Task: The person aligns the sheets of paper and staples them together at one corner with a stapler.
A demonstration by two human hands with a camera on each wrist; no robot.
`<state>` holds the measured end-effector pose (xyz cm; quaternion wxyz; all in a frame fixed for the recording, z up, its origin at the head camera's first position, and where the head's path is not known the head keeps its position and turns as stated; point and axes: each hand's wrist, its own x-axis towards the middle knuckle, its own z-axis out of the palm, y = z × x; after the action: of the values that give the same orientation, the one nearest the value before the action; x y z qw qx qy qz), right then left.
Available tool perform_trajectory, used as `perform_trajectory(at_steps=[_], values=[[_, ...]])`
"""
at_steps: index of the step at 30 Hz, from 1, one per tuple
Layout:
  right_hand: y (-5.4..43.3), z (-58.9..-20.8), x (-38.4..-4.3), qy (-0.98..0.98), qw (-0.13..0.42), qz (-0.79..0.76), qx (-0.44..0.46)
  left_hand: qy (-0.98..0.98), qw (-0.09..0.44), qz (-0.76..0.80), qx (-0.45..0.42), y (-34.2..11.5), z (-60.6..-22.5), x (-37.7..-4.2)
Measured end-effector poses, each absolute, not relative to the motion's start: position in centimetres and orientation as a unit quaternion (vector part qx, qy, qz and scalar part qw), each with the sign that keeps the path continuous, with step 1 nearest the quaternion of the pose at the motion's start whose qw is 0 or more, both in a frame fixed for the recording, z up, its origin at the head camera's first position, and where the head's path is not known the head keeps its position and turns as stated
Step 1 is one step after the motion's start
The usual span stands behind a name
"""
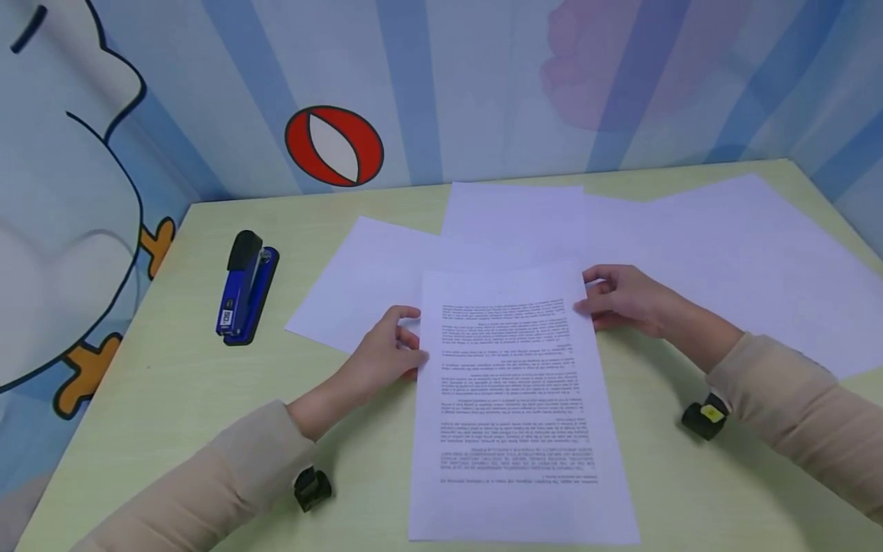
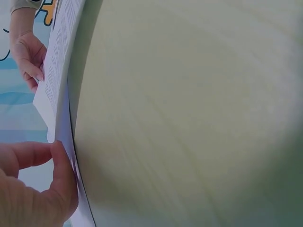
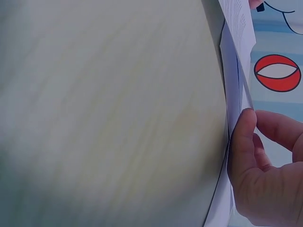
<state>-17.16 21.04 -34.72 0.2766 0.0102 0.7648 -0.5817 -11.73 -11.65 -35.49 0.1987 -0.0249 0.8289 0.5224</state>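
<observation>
A printed sheet of paper (image 1: 513, 383) is in front of me, its lines of text upside down in the head view. My left hand (image 1: 382, 349) pinches its left edge between thumb and fingers. On the opposite edge, my right hand (image 1: 631, 300) holds the sheet the same way, a little farther from me. Both wrist views show the page edge-on, raised off the table at a slant: the left one catches its printed face (image 2: 61, 47), the right one the thumb (image 3: 244, 137) against its edge. Whether it is one sheet or several cannot be told.
Several blank white sheets (image 1: 724, 261) lie overlapping behind and to the right, with another (image 1: 359, 276) at the left. A blue and black stapler (image 1: 247, 287) rests on the pale table (image 1: 172, 429) at the left. A painted wall (image 1: 469, 92) borders the table's far edge.
</observation>
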Motion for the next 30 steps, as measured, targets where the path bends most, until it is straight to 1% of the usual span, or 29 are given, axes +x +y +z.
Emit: perform_trajectory(at_steps=[30], values=[[21.27,-34.59,-17.14,0.786,0.278,-0.552,0.013,0.836,0.204,0.509,-0.026,-11.74,-35.13,-11.13]])
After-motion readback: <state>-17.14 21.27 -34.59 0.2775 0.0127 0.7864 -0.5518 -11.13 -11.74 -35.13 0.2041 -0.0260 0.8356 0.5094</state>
